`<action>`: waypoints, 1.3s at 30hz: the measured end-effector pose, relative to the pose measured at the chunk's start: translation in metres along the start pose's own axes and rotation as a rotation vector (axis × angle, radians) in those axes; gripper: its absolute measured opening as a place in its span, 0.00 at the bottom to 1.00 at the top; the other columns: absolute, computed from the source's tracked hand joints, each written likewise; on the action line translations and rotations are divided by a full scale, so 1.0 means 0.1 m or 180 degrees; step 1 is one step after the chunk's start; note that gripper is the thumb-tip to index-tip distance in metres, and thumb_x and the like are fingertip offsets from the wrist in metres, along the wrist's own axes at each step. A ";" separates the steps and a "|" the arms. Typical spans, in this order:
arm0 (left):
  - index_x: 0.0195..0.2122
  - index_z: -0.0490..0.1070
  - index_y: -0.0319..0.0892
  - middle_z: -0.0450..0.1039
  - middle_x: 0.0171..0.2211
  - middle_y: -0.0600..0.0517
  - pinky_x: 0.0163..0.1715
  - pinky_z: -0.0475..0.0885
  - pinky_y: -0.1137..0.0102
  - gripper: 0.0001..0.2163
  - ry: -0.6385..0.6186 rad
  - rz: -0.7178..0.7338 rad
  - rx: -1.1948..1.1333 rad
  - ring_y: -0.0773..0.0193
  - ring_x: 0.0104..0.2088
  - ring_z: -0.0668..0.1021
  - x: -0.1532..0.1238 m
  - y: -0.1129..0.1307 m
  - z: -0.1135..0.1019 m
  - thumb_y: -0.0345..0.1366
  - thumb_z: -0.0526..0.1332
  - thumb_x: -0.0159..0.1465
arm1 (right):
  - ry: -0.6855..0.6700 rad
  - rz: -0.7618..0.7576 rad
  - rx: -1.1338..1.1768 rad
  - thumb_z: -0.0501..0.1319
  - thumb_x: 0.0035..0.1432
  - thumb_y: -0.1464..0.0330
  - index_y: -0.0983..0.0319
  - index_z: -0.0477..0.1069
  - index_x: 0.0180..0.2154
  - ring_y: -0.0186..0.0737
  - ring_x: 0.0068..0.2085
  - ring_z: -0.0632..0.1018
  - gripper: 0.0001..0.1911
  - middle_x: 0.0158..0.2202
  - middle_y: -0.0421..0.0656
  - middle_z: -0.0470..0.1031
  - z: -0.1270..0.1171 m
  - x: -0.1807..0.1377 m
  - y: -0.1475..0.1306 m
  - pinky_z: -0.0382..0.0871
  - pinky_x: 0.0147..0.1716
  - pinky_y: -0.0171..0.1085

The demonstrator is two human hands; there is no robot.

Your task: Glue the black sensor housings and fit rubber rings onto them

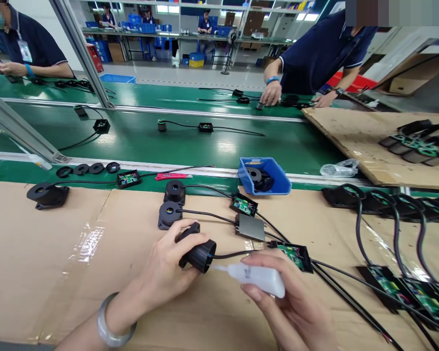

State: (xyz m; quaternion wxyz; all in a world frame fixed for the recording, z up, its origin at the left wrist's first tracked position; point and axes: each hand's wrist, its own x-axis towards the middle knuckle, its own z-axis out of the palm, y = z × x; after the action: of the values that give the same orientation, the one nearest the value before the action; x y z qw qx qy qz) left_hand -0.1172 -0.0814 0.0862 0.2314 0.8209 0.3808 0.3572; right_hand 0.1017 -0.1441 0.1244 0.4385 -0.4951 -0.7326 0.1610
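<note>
My left hand (168, 263) is wrapped round a black cylindrical housing (201, 254) with a flanged base, tilted so its rim faces right. A cable leads from it to an open black box with a green circuit board (294, 254). In my right hand (296, 297) is a small white squeeze bottle (258, 278), its thin nozzle pointing at the housing's rim; whether the tip touches cannot be told. Just beyond my left hand stand two similar black housings (170, 214), cabled to a board box (244, 204) and a box with a grey lid (250, 227).
Cardboard (76, 263) covers the bench. A blue bin (265, 178) holds black rings; a red cutter (173, 176) lies left of it. Wired housings (346, 196) line the right side. Behind runs a green conveyor (139, 141). Co-workers (314, 53) stand or sit beyond it.
</note>
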 end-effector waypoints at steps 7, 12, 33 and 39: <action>0.53 0.70 0.48 0.66 0.56 0.42 0.44 0.80 0.62 0.24 -0.0050 0.0026 0.0103 0.52 0.50 0.79 0.00 0.00 -0.01 0.23 0.64 0.56 | -0.0188 -0.0174 -0.0138 0.59 0.65 0.71 0.59 0.67 0.48 0.37 0.37 0.78 0.09 0.37 0.44 0.75 -0.01 0.07 -0.06 0.73 0.37 0.30; 0.52 0.70 0.48 0.66 0.56 0.43 0.44 0.80 0.62 0.25 -0.0036 0.0014 0.0127 0.53 0.49 0.80 0.00 0.00 -0.01 0.22 0.63 0.55 | -0.0309 -0.0173 -0.0196 0.60 0.65 0.71 0.59 0.67 0.48 0.39 0.37 0.79 0.10 0.38 0.45 0.76 -0.01 0.04 -0.07 0.74 0.36 0.32; 0.52 0.70 0.47 0.66 0.56 0.42 0.44 0.81 0.61 0.24 -0.0051 0.0041 0.0123 0.52 0.50 0.79 0.01 0.01 -0.01 0.21 0.63 0.55 | -0.0207 -0.0252 -0.0099 0.61 0.62 0.74 0.60 0.68 0.49 0.42 0.38 0.80 0.13 0.38 0.47 0.77 -0.01 -0.01 -0.08 0.76 0.35 0.35; 0.52 0.70 0.47 0.66 0.56 0.43 0.45 0.80 0.63 0.24 -0.0067 0.0035 0.0081 0.53 0.52 0.78 0.01 0.01 -0.01 0.21 0.64 0.55 | -0.0163 -0.0103 0.0067 0.61 0.62 0.73 0.58 0.69 0.49 0.43 0.37 0.80 0.13 0.38 0.46 0.77 0.03 -0.01 -0.09 0.76 0.33 0.36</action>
State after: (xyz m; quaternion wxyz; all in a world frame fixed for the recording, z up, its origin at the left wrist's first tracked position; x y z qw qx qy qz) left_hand -0.1171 -0.0807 0.0885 0.2229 0.8296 0.3783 0.3449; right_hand 0.0943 -0.1488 0.1281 0.4273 -0.4742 -0.7498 0.1742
